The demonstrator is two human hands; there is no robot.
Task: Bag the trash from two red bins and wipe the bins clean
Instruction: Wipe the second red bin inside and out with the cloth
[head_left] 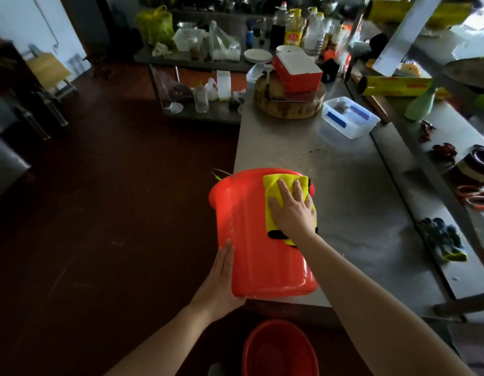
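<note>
Red plastic bucket [251,240] is lying on its side at the near left corner of the steel counter [357,213], around the lower middle of the frame. Its left part looks like it hangs out past the counter edge over the floor.

The key thing is that its long axis runs pretty much straight up the frame. The base points back at the person, and the rim with the wire handle [221,173] is at the far end.

The right hand [292,210] lies flat with straight fingers, pressing a yellow cloth [272,185] onto the top of the wall near the rim. The left hand [221,278] is also flat, braced against the left flank down by the base. Neither is gripping anything.

So the cloth hand is at the far end and the steadying hand is at the near end. My guess is the easy stroke is pulling the cloth back along the wall toward the base, then using the left hand to roll the bucket to a fresh strip. It could roll off the corner if that hand lets go.

The second red bin [278,351] sits on the floor at the bottom of the frame, and I can't see its inside clearly.
</note>
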